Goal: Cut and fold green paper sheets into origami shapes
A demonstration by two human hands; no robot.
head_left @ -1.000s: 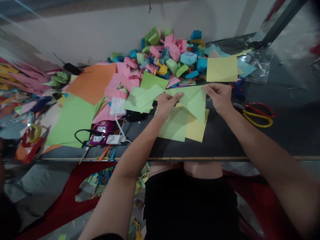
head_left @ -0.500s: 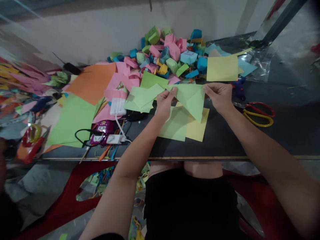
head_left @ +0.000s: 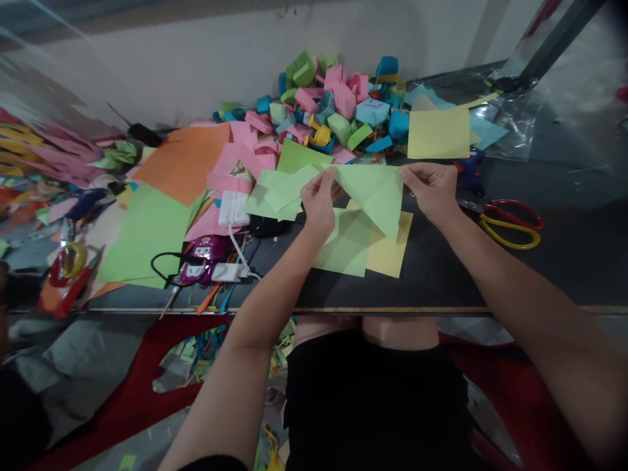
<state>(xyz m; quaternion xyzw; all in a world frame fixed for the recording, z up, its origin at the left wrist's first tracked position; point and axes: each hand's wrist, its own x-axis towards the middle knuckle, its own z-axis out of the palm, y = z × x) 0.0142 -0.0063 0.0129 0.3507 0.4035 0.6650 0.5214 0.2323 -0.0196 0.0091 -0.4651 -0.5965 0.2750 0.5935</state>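
Left hand [head_left: 320, 199] pinched the sheet [head_left: 380, 196] at its upper left corner; right hand [head_left: 434, 186] pinched the upper right. Sheet hung between the hands, top edge near straight, one point downward, over part of the green paper [head_left: 346, 252] and yellow paper [head_left: 398, 252]. A strip of dark table [head_left: 441, 281] lay between those papers and the front edge. Paper pile [head_left: 338, 104] stood beyond the sheet's top edge. Scissors [head_left: 513, 226] lay beside the right wrist, dark tabletop continuing rightward. Purple unit [head_left: 209, 252] lay left of the left forearm.

Bare hands [head_left: 318, 203] [head_left: 434, 190], short black sleeve [head_left: 216, 464], black garment [head_left: 375, 399], probably shorts
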